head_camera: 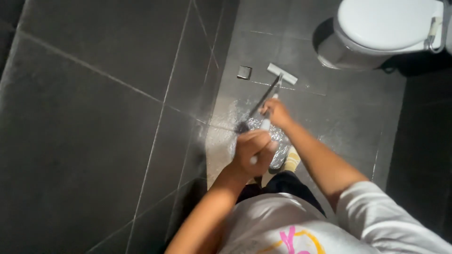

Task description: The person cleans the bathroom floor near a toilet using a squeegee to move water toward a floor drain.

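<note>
Both hands are closed around the long handle of a floor squeegee (281, 74): the left hand (253, 151) grips near the upper end, the right hand (277, 113) lower down the shaft. The pale blade rests on the wet grey tiled floor (339, 117), near a small square floor drain (244, 72) and the white toilet (376, 33). The tool is judged light and stiff, though the handle may be slippery when wet; a spaced two-hand hold on the shaft suits it.

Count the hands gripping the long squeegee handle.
2. The left hand grips the near end of the long-handled floor squeegee; the right hand grips it farther down, towards the blade on the wet grey tiled floor.
</note>
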